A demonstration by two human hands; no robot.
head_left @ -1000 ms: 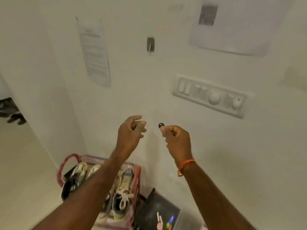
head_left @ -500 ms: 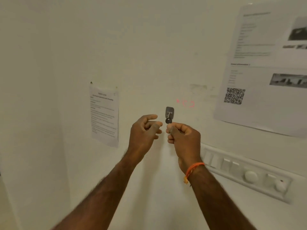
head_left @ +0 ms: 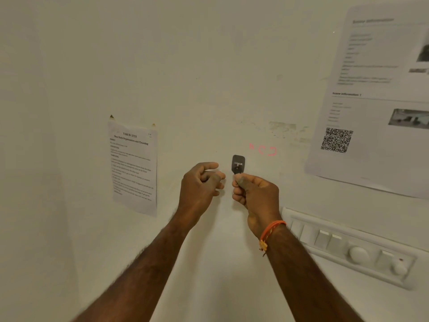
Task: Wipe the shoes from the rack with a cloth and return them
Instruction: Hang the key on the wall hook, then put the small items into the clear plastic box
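Two hands are raised before the wall, the left hand (head_left: 200,182) and the right hand (head_left: 255,194), with one orange wristband (head_left: 270,232) on the right wrist. Two printed sheets hang there, a small sheet (head_left: 133,168) at centre left and a large sheet (head_left: 380,98) at upper right bearing one QR code (head_left: 337,139). There is one dark wall hook (head_left: 238,163) at the centre and one switch panel (head_left: 352,249) at lower right.

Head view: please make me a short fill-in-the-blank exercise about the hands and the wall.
1. The right hand pinches something small just below the dark ____ on the wall.
2. The orange thread is on the ____ wrist.
3. The left hand holds ____.
4. The QR code is printed on the sheet to the ____ of the hands.

Missing words: hook; right; nothing; right
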